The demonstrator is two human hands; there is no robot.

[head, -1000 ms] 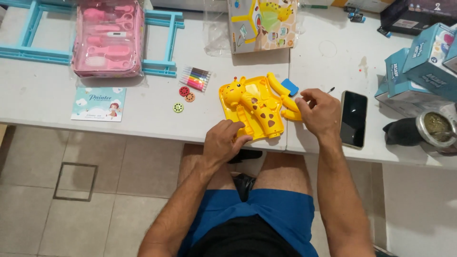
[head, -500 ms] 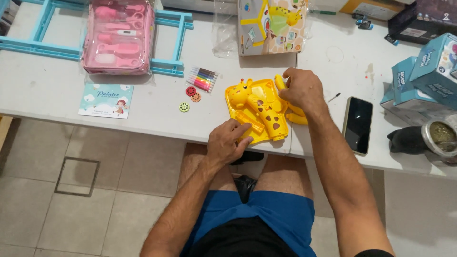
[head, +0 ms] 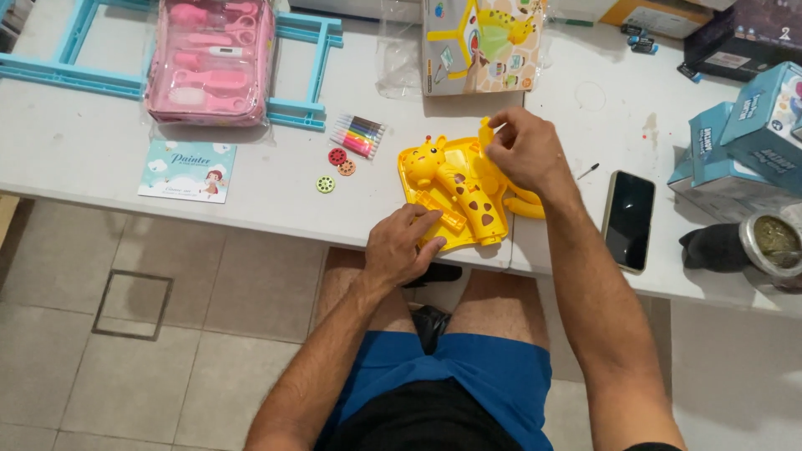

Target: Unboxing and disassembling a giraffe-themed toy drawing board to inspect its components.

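Observation:
A yellow giraffe toy board [head: 455, 188] with brown spots lies near the front edge of the white table [head: 276, 196]. My left hand [head: 401, 246] rests on its lower left corner, fingers pressing the board's edge. My right hand [head: 522, 150] is over the toy's upper right side, fingers pinched on a yellow piece standing up from it. A curved yellow part [head: 528, 205] sticks out to the right under my right wrist.
Coloured markers [head: 359, 135] and three small round discs [head: 334, 167] lie left of the toy. A booklet [head: 188, 171], a pink kit case [head: 209, 58] on a blue frame, the toy's box [head: 480, 42], a black phone [head: 628, 221], blue boxes [head: 743, 142] and a metal cup [head: 773, 242] surround it.
My right hand moved from the toy's right side up to its top edge and now pinches a yellow piece. My left hand stays on the lower left corner.

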